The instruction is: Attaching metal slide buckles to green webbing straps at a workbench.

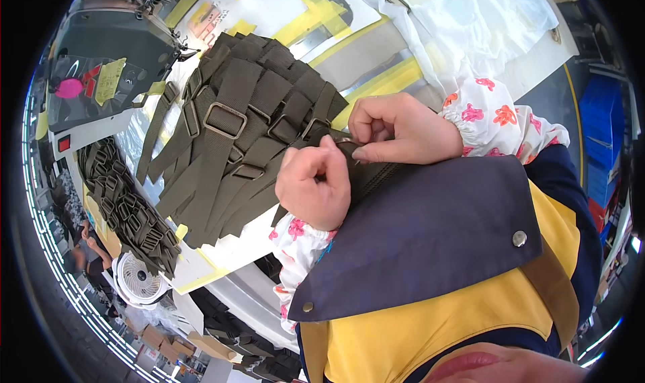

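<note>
Close together at the near edge of the pile, both my hands are closed with fingertips at a dark olive webbing strap [376,176]. My left hand [313,187] is curled in a pinch, and the spot it grips is mostly hidden. From the right, my right hand [406,131] bends its fingers over the strap, thumb underneath, beside what looks like a metal buckle edge [344,140]. Just beyond lies a heap of olive webbing straps [232,80], several threaded through rectangular metal buckles [226,120]. Floral sleeve covers reach both my wrists.
A grey sewing machine [111,44] stands at the far left. More buckled straps [124,205] hang along the table's left edge, near a white fan [139,279]. Yellow tape [316,20] and white sheeting [477,27] cover the far table. Blue bins [599,134] are right; another person [91,252] is left.
</note>
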### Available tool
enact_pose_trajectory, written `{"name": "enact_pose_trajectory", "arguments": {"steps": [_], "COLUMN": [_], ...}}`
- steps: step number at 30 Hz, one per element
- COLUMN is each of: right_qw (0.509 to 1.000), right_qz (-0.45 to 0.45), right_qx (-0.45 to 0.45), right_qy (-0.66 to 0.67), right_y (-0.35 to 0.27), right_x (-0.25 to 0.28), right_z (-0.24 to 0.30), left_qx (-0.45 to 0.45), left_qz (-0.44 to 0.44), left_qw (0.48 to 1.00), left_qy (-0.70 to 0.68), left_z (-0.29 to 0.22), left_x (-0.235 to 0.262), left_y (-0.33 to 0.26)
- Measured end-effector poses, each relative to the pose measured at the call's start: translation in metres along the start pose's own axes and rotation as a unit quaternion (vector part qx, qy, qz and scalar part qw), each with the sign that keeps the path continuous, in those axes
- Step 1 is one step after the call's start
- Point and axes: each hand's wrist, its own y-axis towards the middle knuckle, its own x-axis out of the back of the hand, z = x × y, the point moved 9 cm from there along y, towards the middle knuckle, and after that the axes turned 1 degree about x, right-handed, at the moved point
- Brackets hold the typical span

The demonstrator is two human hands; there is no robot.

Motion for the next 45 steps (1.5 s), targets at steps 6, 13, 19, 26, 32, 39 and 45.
{"name": "enact_pose_trajectory", "arguments": {"steps": [6,13,19,26,32,39,45], "right_qw": [0.96,0.966,0.941,0.982,0.99,0.967,0.774], "right_qz": [0.024,0.03,-0.028,-0.061,-0.025,-0.033,-0.294], "right_qx": [0.236,0.253,0.282,0.176,0.115,0.172,0.233], "right_qy": [-0.15,-0.036,-0.182,-0.012,0.071,-0.185,-0.511], "right_y": [-0.006,-0.015,-0.02,-0.009,0.026,0.048,0.039], "right_x": [-0.011,0.009,0.021,0.039,0.027,0.037,0.208], "right_z": [0.04,0.05,0.048,0.042,0.077,0.104,0.09], "left_qx": [0.029,0.016,0.146,0.102,0.178,0.008,0.022], "left_qz": [-0.031,0.248,0.303,0.326,0.19,0.159,0.101], "left_qw": [0.994,0.953,0.941,0.94,0.958,0.946,0.95], "left_qy": [-0.104,-0.174,-0.039,-0.023,0.117,0.282,0.294], "left_z": [-0.008,-0.01,0.008,0.013,0.022,0.071,0.088], "left_x": [-0.005,-0.03,-0.025,0.005,0.111,0.115,0.109], "left_y": [0.005,0.02,0.011,0.001,0.045,0.077,0.057]}}
